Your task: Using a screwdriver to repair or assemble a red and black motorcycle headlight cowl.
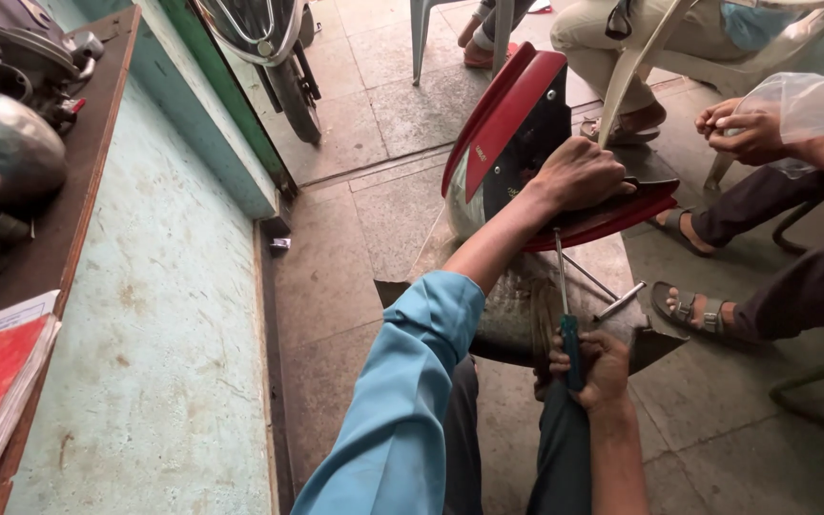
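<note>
Low in front of you, between your knees, your right hand (595, 367) is clenched round the blue-green handle of a screwdriver (566, 305), fingers wrapped tight, with the thin metal shaft running up and away from you to the underside of the red panel (512, 110). Your left hand (579, 174), at the end of the blue sleeve (412, 401), lies knuckles up over the panel's near lip, fingers curled down on the rim and pinning it; the grip is a press and hold, not a full fist. The panel is a curved red shell with a black inner face, standing tilted on the stone floor (364, 219), just beyond your right hand and directly under your left. A loose metal rod (619, 300) lies on the floor just right of the screwdriver shaft, close to a sandalled foot (693, 310). To your right another person's hands (741, 129) are busy with a clear plastic bag (813, 105), well apart from yours. A white plastic chair (641, 57) stands behind the panel. On your left a pale painted counter wall (164, 286) shuts that side in, with a scooter wheel (293, 91) beyond it; the open floor lies between that wall and the panel.
</note>
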